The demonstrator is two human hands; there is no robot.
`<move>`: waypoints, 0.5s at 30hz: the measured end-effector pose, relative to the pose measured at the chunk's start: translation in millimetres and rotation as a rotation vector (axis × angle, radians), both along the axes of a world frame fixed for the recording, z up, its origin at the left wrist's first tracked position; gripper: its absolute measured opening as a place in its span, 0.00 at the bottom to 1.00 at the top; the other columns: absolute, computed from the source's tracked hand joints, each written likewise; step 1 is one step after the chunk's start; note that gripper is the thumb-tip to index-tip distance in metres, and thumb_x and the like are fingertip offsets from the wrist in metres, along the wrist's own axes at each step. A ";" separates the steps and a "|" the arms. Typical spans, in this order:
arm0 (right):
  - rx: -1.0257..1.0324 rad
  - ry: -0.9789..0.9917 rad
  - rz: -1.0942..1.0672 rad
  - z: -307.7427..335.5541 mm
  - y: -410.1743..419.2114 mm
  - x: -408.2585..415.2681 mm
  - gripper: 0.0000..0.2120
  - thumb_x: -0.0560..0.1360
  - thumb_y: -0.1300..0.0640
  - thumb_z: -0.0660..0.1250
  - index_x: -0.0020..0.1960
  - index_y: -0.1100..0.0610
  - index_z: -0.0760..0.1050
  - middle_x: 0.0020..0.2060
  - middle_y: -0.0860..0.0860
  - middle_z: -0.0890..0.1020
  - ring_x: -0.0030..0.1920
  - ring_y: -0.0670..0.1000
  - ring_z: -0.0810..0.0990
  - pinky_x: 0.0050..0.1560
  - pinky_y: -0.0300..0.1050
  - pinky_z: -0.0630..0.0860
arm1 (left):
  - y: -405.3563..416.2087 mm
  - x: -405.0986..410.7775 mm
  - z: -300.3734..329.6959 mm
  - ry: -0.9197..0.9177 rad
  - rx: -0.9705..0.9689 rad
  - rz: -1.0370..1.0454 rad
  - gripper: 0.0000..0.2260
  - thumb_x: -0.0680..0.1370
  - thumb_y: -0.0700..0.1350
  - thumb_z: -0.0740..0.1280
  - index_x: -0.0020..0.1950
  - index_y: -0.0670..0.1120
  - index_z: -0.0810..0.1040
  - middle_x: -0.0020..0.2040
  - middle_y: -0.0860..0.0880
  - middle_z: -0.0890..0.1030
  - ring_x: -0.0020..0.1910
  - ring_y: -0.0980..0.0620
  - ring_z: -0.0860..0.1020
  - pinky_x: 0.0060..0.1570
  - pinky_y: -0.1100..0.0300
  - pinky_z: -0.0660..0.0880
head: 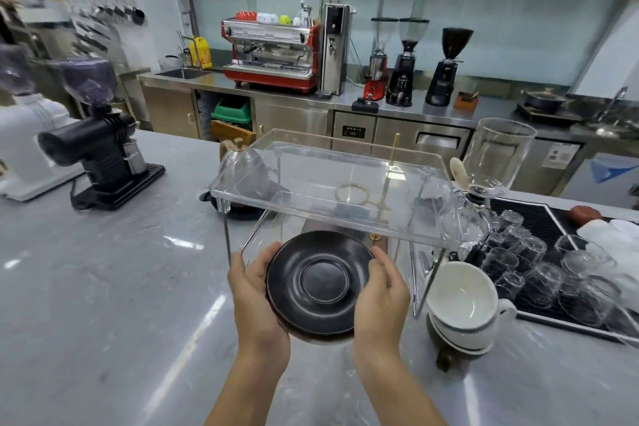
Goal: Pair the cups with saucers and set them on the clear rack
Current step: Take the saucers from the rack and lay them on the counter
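Both hands, left and right, cup the black saucer by opposite rims, held level above the table just before the rack (top shelf bare). Cups sit stacked at right, likely next for pairing.

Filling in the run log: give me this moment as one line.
stage: saucer in transit | left hand + right hand: hold black saucer | clear rack: top bare | white cups: stacked, right
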State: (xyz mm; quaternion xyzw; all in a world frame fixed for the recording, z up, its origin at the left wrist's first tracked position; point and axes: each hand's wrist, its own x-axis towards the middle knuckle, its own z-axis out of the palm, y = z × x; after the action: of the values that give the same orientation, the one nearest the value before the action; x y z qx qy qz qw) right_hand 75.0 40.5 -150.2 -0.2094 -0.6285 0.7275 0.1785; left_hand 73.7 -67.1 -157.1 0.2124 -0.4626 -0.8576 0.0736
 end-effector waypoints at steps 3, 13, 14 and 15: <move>0.001 -0.006 0.019 -5.0 -1.6 15.3 0.17 0.82 0.60 0.57 0.68 0.55 0.76 0.63 0.45 0.79 0.63 0.44 0.74 0.60 0.37 0.67 | -3.8 18.7 -2.6 -0.009 0.017 0.008 0.30 0.83 0.63 0.46 0.63 0.47 0.81 0.56 0.43 0.87 0.58 0.41 0.83 0.64 0.44 0.75; -0.059 -0.068 0.085 -24.9 3.7 71.6 0.17 0.82 0.59 0.58 0.69 0.53 0.75 0.61 0.42 0.78 0.61 0.41 0.74 0.59 0.36 0.66 | -7.0 75.2 -23.0 -0.061 0.025 -0.018 0.31 0.83 0.64 0.46 0.66 0.47 0.79 0.56 0.46 0.87 0.59 0.44 0.83 0.65 0.44 0.74; -0.057 -0.072 0.092 -27.0 5.5 76.2 0.17 0.82 0.59 0.58 0.69 0.53 0.75 0.61 0.42 0.78 0.59 0.40 0.74 0.59 0.36 0.66 | -5.7 79.6 -25.5 -0.072 0.033 -0.026 0.31 0.83 0.64 0.46 0.66 0.47 0.79 0.57 0.46 0.87 0.59 0.44 0.82 0.66 0.43 0.73; -0.054 -0.077 0.093 -29.7 8.3 81.5 0.17 0.82 0.59 0.58 0.69 0.53 0.75 0.61 0.42 0.78 0.59 0.39 0.74 0.59 0.35 0.66 | -3.7 84.1 -28.5 -0.086 0.042 -0.038 0.31 0.82 0.64 0.47 0.66 0.47 0.79 0.57 0.45 0.87 0.59 0.43 0.82 0.66 0.42 0.73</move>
State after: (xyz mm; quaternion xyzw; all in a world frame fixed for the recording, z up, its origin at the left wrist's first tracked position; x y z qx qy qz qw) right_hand 156.4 48.8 -179.9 -0.2125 -0.6243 0.7430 0.1142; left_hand 157.8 -70.8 -185.6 0.2417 -0.4511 -0.8585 0.0331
